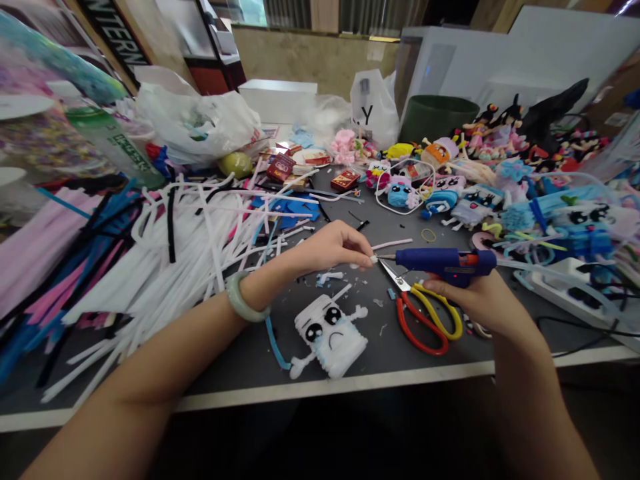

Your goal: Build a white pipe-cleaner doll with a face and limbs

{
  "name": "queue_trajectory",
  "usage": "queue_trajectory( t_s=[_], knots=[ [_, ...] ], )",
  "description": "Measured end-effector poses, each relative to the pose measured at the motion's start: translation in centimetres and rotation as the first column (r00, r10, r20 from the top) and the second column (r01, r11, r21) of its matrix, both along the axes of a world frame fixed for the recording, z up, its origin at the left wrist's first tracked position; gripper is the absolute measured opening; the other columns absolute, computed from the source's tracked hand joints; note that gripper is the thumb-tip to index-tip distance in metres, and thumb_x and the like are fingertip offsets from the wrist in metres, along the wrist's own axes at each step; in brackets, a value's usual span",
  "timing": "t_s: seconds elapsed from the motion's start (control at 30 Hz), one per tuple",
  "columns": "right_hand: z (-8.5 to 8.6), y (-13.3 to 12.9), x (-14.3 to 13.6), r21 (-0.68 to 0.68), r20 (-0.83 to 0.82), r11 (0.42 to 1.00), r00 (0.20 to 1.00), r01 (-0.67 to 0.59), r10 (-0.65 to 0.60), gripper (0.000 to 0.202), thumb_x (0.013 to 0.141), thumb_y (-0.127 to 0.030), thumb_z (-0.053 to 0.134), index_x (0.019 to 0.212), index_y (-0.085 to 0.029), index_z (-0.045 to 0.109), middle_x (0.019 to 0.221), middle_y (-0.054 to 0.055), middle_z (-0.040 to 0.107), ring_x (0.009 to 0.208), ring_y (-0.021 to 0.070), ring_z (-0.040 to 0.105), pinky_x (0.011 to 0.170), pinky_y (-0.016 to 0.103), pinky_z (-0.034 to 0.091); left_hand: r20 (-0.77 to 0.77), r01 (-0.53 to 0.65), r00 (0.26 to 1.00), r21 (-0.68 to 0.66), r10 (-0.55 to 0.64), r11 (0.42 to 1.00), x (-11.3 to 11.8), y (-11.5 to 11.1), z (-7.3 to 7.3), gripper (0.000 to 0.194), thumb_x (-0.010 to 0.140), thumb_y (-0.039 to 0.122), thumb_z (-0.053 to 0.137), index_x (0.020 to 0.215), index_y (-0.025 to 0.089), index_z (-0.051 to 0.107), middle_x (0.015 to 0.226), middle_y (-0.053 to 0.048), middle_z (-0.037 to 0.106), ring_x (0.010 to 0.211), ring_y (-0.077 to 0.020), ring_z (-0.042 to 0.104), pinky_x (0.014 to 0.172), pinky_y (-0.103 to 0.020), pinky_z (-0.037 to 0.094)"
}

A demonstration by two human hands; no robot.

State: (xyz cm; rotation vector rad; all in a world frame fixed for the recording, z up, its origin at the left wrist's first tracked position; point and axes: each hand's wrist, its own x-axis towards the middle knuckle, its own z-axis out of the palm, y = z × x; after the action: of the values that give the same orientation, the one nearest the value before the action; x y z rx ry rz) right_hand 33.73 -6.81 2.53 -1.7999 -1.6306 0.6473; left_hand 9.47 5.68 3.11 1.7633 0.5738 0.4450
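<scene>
My right hand point(463, 293) is wrapped round a blue glue gun point(427, 259), its nozzle pointing left. At that nozzle, my left hand point(340, 247) pinches a small white piece point(374, 259) between thumb and fingertips. Below the hands lies a white fuzzy figure point(333, 337) with big black eyes, a frown and small arms. Scissors with red and yellow handles point(423, 313) lie partly open under the glue gun, blades toward my left hand. White scraps point(330, 277) are scattered between my left hand and the figure.
White pipe cleaners point(185, 260) are heaped at the left, beside pink, blue and black ones. Finished dolls and figures point(475, 203) crowd the right, near a white power strip point(565, 283) with cables. Plastic bags point(200, 123) and a dark green bin point(437, 120) stand behind.
</scene>
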Motion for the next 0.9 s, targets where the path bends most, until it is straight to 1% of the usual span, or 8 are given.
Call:
queue_trajectory(
  t_s=[0.1,0.23,0.4,0.63,0.8,0.9],
  knots=[
    [0.08,-0.03,-0.07,0.015,-0.013,1.000,1.000,0.004,-0.004,0.033,0.069,-0.054,0.069,0.076,-0.022,0.067,0.073,0.005,0.070,0.071,0.0263,0.065,0.065,0.040,0.052,-0.002,-0.004,1.000,-0.001,0.004,1.000,0.00,-0.07,0.07,0.008,0.069,0.016,0.071,0.072,0.009,0.071,0.060,-0.003,0.067,0.058,-0.0085,0.059,0.058,-0.018,0.045],
    [0.21,0.02,-0.14,0.025,-0.013,1.000,1.000,-0.001,0.002,0.031,0.069,-0.054,0.070,0.075,-0.023,0.067,0.072,0.004,0.070,0.070,0.0252,0.065,0.065,0.039,0.052,-0.005,-0.003,1.000,-0.003,0.003,1.000,-0.03,-0.05,0.02,0.008,0.069,0.017,0.071,0.073,0.010,0.072,0.062,-0.003,0.068,0.060,-0.0089,0.061,0.058,-0.018,0.046],
    [-0.06,0.16,-0.10,0.026,-0.015,1.000,1.000,0.008,-0.007,0.031,0.068,-0.053,0.070,0.075,-0.023,0.067,0.072,0.004,0.070,0.071,0.0256,0.065,0.065,0.040,0.053,-0.008,-0.005,1.000,-0.003,0.005,1.000,0.00,0.12,-0.20,0.008,0.068,0.018,0.072,0.072,0.010,0.072,0.061,-0.003,0.068,0.059,-0.0086,0.060,0.058,-0.018,0.045],
    [-0.15,0.17,-0.04,0.023,0.010,1.000,1.000,0.003,-0.003,0.032,0.069,-0.055,0.070,0.075,-0.023,0.067,0.071,0.004,0.070,0.069,0.0246,0.065,0.062,0.038,0.053,-0.006,-0.007,1.000,0.000,0.007,1.000,0.03,0.18,-0.35,0.009,0.068,0.018,0.072,0.072,0.010,0.072,0.062,-0.003,0.068,0.059,-0.0091,0.061,0.058,-0.019,0.046],
    [-0.22,0.12,-0.09,0.015,-0.012,1.000,1.000,0.010,-0.010,0.033,0.069,-0.054,0.070,0.079,-0.022,0.067,0.076,0.005,0.071,0.073,0.0260,0.066,0.065,0.040,0.053,-0.008,-0.014,1.000,0.002,0.014,1.000,-0.01,0.28,-0.43,0.010,0.068,0.018,0.072,0.072,0.010,0.072,0.062,-0.003,0.068,0.060,-0.0096,0.061,0.058,-0.019,0.046],
    [-0.26,0.13,-0.17,0.025,-0.011,1.000,1.000,0.012,-0.012,0.032,0.069,-0.052,0.071,0.077,-0.021,0.067,0.073,0.004,0.071,0.072,0.0253,0.066,0.064,0.038,0.053,-0.011,-0.018,1.000,0.001,0.018,1.000,-0.04,0.32,-0.46,0.009,0.068,0.018,0.072,0.072,0.010,0.072,0.062,-0.004,0.068,0.060,-0.0099,0.061,0.058,-0.019,0.046]
  ],
)
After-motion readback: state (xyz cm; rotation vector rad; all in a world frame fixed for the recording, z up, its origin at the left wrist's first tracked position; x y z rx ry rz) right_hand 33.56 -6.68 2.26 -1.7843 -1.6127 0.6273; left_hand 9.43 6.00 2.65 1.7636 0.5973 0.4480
